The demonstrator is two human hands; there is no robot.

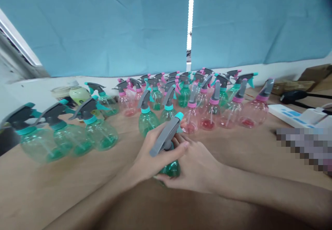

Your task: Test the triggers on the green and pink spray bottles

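Between my two hands is a green spray bottle (172, 169) with a grey trigger head and a turquoise nozzle, tilted a little. My left hand (153, 155) wraps the bottle's neck just under the spray head, its thumb reaching across the front. Lower down, my right hand (195, 164) cups the round body from the right, with its thumb near the base. Fingers of both hands hide much of the bottle. Just beyond it stand a green spray bottle (148, 121) and a pink spray bottle (190, 121).
Several green bottles (102, 136) stand at left; rows of pink and green ones fill the back. A white power strip (287, 116) and black cable lie at right, near cardboard (315, 78). A pale-green bottle (79, 93) is at back left. Blue sheeting (116, 26) covers the wall.
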